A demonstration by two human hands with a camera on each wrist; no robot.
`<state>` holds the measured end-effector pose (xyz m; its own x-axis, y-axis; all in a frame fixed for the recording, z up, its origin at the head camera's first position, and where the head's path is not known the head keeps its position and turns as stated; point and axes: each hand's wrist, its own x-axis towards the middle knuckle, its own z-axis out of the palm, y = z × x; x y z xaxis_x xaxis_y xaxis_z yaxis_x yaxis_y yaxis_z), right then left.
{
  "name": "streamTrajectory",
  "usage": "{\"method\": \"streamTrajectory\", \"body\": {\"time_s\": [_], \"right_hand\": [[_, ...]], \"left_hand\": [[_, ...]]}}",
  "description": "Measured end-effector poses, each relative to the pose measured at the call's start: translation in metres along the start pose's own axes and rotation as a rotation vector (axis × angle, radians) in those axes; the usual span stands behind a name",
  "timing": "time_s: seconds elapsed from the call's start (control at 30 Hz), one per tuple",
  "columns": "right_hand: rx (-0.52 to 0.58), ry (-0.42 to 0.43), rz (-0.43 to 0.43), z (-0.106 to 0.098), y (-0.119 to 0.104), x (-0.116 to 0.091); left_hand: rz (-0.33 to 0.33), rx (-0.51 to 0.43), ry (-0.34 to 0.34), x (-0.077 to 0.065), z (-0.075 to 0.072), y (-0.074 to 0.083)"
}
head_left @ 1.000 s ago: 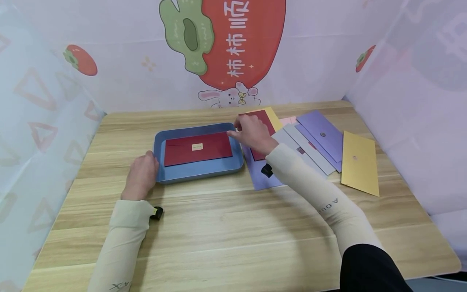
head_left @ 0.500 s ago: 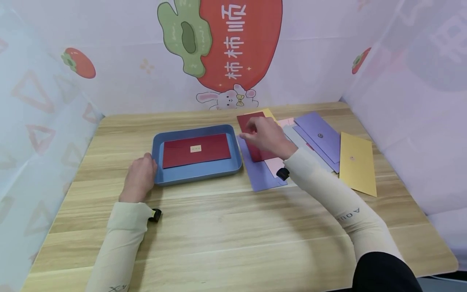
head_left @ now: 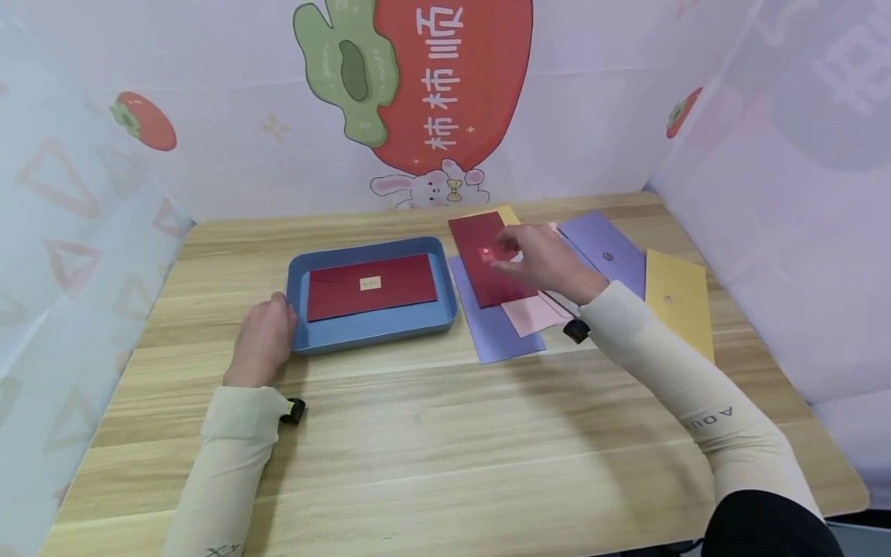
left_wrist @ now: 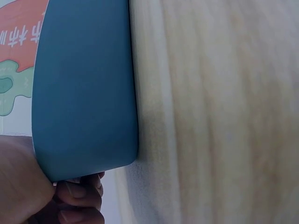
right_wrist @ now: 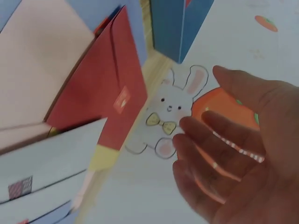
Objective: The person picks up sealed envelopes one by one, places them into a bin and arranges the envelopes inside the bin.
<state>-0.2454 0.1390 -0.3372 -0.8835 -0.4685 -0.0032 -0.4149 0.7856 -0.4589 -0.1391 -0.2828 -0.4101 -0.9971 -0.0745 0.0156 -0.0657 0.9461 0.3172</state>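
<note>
A blue tray (head_left: 369, 340) holds a dark red envelope (head_left: 411, 283) with a pale label. My left hand (head_left: 259, 340) grips the tray's left end; in the left wrist view the fingers (left_wrist: 81, 193) curl at its corner. My right hand (head_left: 546, 259), fingers bent and apart, hovers over the envelopes on the right, holding nothing. Nearest to it lies a red envelope (head_left: 476, 251) with a small seal. Beneath that are a purple envelope (head_left: 490, 333) and a pink one (head_left: 524, 316). Pale grey envelopes (right_wrist: 42, 172) show in the right wrist view, largely hidden by my hand in the head view.
Farther right lie a purple envelope (head_left: 605, 240) with a round seal and a gold envelope (head_left: 671, 298), partly covered by my sleeve. A yellow envelope (head_left: 508, 213) peeks out behind the red one. The wooden table (head_left: 418, 449) meets a printed cloth backdrop (head_left: 244, 155).
My right hand has moved right, from the tray's right edge to over the envelope pile, uncovering the red envelope's seal. My left hand stays on the tray.
</note>
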Motion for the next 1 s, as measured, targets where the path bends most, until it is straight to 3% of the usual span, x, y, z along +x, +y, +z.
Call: {"method": "streamTrajectory", "body": {"time_s": [0.33,0.57,0.77,1.0], "right_hand": [[-0.041,-0.163,-0.066,-0.023,0.039,-0.006],[-0.231,-0.124,-0.110,-0.044,0.063,-0.017],[-0.158,-0.167,-0.069,-0.053,0.076,-0.026],[-0.169,-0.184,-0.031,-0.065,0.091,-0.034]], "left_hand": [[-0.020,0.004,-0.023,0.001,0.000,-0.001],[0.001,0.000,-0.006,0.000,-0.002,-0.001],[0.014,0.008,0.011,0.001,-0.003,-0.001],[0.003,0.006,0.005,0.000,-0.003,0.000]]}}
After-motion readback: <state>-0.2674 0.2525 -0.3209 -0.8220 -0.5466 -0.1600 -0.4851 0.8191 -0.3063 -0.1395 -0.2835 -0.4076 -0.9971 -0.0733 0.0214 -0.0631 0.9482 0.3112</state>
